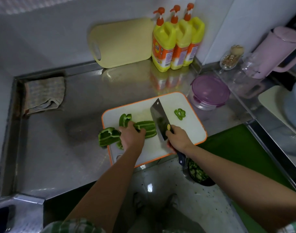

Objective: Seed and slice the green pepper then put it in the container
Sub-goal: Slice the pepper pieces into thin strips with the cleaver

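Observation:
On the white, orange-rimmed cutting board [191, 130] lies a flattened green pepper piece [148, 127]; my left hand [131, 137] holds it down, fingers curled over its left end. My right hand [178, 139] grips the dark handle of a cleaver [159, 119], whose blade stands just right of that piece. A second pepper piece [125, 119] sits behind my left hand. A third pepper piece [108, 136] hangs over the board's left edge. A small pepper top [180, 113] lies at the board's right. The purple-lidded container [209, 92] stands shut beyond the board's far right corner.
Steel counter [59, 148] with a folded cloth [44, 95] at left. A yellow board [122, 42] and three yellow detergent bottles [175, 41] stand against the wall. A pink jug [278, 51] and glass jars sit at right. A dark bowl of green scraps [198, 174] is on the floor.

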A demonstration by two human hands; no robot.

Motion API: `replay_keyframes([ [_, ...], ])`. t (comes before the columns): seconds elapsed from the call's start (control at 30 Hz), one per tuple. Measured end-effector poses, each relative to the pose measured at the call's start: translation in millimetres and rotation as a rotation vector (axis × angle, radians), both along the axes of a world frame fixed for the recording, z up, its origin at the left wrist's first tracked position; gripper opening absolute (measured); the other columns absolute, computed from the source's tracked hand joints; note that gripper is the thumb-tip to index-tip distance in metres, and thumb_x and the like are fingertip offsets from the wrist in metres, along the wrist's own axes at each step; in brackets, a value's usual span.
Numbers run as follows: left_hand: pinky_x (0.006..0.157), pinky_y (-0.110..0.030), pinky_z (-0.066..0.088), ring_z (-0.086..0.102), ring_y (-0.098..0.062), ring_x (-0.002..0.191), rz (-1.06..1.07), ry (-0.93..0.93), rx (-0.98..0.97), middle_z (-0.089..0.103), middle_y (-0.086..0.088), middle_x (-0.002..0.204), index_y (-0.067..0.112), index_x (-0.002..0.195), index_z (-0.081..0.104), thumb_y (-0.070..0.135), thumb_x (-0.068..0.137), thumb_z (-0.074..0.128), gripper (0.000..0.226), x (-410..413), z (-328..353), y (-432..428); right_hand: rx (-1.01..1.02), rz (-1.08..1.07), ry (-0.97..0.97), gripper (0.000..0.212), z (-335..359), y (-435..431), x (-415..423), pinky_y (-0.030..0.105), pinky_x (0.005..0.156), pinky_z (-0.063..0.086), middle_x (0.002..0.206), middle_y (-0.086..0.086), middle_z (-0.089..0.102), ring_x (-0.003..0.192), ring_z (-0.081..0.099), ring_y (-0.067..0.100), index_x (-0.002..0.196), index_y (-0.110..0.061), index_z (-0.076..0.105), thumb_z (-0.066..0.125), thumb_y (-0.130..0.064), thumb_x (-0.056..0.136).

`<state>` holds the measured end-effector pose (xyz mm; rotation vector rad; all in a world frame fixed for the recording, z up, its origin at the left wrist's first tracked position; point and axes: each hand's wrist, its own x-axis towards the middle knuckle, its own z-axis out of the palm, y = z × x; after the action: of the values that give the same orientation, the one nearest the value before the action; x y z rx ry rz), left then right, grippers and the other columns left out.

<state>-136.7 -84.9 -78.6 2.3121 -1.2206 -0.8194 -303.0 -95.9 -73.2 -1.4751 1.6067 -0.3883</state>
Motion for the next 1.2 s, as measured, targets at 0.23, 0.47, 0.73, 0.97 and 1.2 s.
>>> replay_keyframes([
  [0.23, 0.073, -0.034, 0.040, 0.058, -0.038, 0.096, -0.045, -0.006, 0.063, 0.039, -0.020, 0.126, 0.005, 0.118, 0.044, 0.033, 0.088, 0.064, 0.046, -21.9, -4.0, -2.9, -0.068, 0.045, 0.098, 0.017, -12.1, 2.8, -11.8, 0.026, 0.048, 0.039, 0.059, 0.013, 0.066, 0.030, 0.047, 0.006, 0.085, -0.005, 0.054, 0.044, -0.016, 0.093],
  [0.47, 0.087, -0.034, 0.045, 0.054, -0.034, 0.114, -0.196, -0.051, 0.144, 0.038, -0.020, 0.137, 0.009, 0.144, 0.023, 0.033, 0.084, 0.072, 0.081, -31.4, -10.7, 1.6, -0.097, 0.168, 0.148, 0.017, -17.6, -12.3, -13.2, 0.032, 0.059, 0.049, 0.062, 0.010, 0.067, 0.044, 0.054, 0.012, 0.086, -0.006, 0.056, 0.044, -0.016, 0.094],
  [0.73, 0.087, -0.038, 0.050, 0.057, -0.032, 0.108, -0.336, -0.186, 0.104, 0.039, -0.015, 0.132, 0.025, 0.146, 0.032, 0.035, 0.087, 0.068, 0.070, -26.5, -22.6, 13.9, -0.126, 0.268, 0.226, 0.016, -26.1, -24.8, -16.9, 0.036, 0.065, 0.051, 0.078, 0.013, 0.068, 0.066, 0.061, 0.029, 0.083, -0.013, 0.052, 0.045, -0.022, 0.094],
  [0.97, 0.083, -0.034, 0.045, 0.057, -0.030, 0.100, -0.221, -0.123, -0.136, 0.047, -0.013, 0.122, 0.017, 0.129, 0.050, 0.024, 0.087, 0.067, 0.046, -21.9, -33.8, 13.7, -0.295, 0.229, 0.230, 0.018, -32.6, -29.3, -13.7, 0.040, 0.063, 0.052, 0.074, 0.014, 0.067, 0.068, 0.063, 0.034, 0.078, -0.011, 0.052, 0.047, -0.021, 0.092],
  [1.2, 0.087, -0.034, 0.043, 0.055, -0.031, 0.102, -0.282, -0.116, -0.204, 0.050, -0.013, 0.117, 0.023, 0.129, 0.059, 0.006, 0.090, 0.057, 0.043, -20.4, -40.3, 17.6, -0.324, 0.058, 0.095, 0.023, -25.2, -18.7, -13.1, 0.052, 0.058, 0.052, 0.068, 0.015, 0.063, 0.061, 0.060, 0.038, 0.081, -0.012, 0.048, 0.040, -0.033, 0.086],
])
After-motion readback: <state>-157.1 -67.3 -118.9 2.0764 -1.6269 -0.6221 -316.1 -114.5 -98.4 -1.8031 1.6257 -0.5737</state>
